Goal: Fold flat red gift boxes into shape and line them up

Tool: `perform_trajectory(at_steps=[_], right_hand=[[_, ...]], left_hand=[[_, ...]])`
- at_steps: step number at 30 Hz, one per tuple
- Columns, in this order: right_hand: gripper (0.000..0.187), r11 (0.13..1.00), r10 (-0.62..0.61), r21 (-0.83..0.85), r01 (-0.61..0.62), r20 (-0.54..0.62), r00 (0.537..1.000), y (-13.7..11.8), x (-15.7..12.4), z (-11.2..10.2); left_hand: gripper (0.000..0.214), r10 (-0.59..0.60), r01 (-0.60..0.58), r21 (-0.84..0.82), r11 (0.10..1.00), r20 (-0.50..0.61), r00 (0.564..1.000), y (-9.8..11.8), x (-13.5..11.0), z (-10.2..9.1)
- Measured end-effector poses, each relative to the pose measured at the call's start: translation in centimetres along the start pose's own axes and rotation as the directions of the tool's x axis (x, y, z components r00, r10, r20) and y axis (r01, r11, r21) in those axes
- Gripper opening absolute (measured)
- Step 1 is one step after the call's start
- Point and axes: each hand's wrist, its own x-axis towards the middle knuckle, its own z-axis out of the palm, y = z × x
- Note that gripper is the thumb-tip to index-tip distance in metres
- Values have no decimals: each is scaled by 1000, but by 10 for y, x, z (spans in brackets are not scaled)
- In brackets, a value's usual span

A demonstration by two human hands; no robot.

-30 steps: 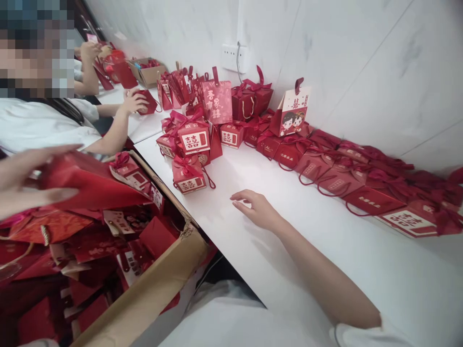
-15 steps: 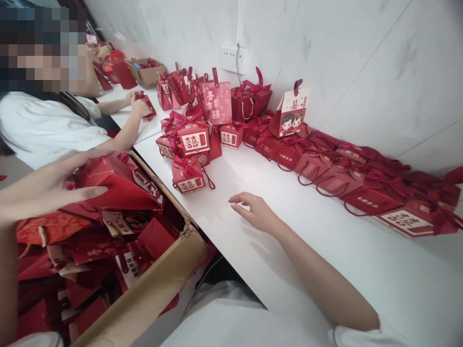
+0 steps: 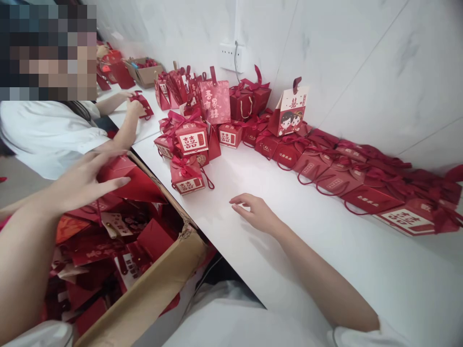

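At the left, my left hand (image 3: 81, 185) is over a cardboard carton (image 3: 144, 284) full of red gift boxes. Its thumb and fingers are spread beside a plain red gift box (image 3: 135, 180) on top of the pile; whether they touch it I cannot tell. My right hand (image 3: 255, 211) hovers low over or rests on the white table (image 3: 231, 250), fingers loosely bent, thumb and forefinger apart, nothing between them. Closest to it stands a small red box (image 3: 187, 177) with a ribbon bow and cord handle, below another bowed box (image 3: 193, 139).
A long row of red gift boxes (image 3: 329, 173) lines the wall, with a peaked cartoon box (image 3: 291, 113) on top. Upright bags (image 3: 215, 101) stand farther back. A co-worker (image 3: 54, 130) on the left handles a red box (image 3: 142, 105). A smaller carton (image 3: 144, 74) sits beyond.
My left hand has shifted to the right over the carton, and the red box by it has moved slightly right. My right hand stays in place. The co-worker's red box has turned.
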Motion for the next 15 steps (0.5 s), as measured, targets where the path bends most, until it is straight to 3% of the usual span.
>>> perform_trajectory(at_steps=[8, 15], right_hand=[[21, 1000, 17, 5, -17, 20, 1000, 2, -1, 0], [22, 1000, 26, 10, -26, 30, 999, 2, -3, 0]], left_hand=[[91, -112, 71, 310, 948, 118, 987, 18, -5, -18], [84, 113, -120, 171, 978, 48, 992, 16, 5, -10]])
